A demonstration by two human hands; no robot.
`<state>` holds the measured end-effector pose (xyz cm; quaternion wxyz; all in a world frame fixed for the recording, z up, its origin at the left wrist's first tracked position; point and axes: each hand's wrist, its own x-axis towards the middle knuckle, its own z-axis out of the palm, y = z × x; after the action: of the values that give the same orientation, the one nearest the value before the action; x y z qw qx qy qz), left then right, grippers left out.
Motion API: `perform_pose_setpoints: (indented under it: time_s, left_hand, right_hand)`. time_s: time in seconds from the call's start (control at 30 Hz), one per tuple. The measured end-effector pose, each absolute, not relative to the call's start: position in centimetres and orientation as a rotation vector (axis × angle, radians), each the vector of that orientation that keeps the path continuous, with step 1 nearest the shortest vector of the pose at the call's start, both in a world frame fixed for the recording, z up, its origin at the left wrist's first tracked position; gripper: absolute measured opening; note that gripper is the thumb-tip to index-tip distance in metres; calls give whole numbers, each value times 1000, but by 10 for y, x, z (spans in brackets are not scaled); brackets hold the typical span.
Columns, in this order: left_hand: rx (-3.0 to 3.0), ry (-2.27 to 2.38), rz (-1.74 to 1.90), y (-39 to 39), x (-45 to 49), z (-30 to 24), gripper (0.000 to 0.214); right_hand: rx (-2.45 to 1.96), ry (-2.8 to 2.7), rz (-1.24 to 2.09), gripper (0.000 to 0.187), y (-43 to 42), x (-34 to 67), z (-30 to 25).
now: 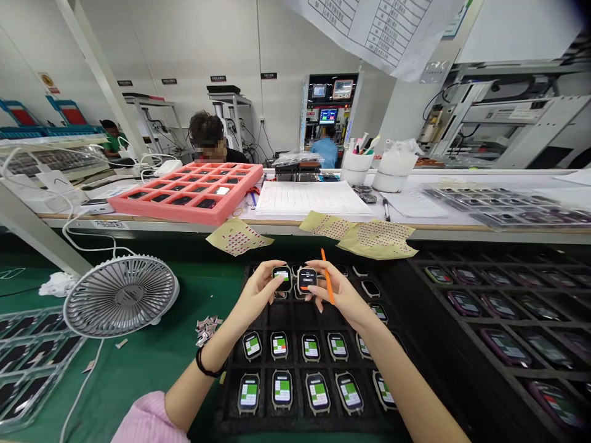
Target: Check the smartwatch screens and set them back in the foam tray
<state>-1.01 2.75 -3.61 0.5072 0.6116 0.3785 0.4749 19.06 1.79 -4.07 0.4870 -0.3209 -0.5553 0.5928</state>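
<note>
A green-matted tabletop (120, 394) carries a black compartmented foam tray (231, 418) holding rows of rectangular smartwatches (279, 346), their glossy screens lit green and white, long axes pointing away from the person. A round grey plastic desk fan (120, 296) stands left of the tray. Both hands hover over the tray's far rows. The left hand (253, 294) has its fingers (270, 269) closed on a black rectangular smartwatch (281, 278), face up, tilted slightly. The right hand (335, 289) grasps a second black rectangular smartwatch (307, 280), face up, long axis forward, just beside the first, with a slim orange stick (327, 277) pointing forward.
</note>
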Motion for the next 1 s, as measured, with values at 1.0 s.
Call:
perform_pose_setpoints:
  time_s: [1.0]
  left_hand:
    - [1409,963,1032,31,-7,-44,45]
  right_hand:
    - [-793,-1343,1465,48,20,194,-42]
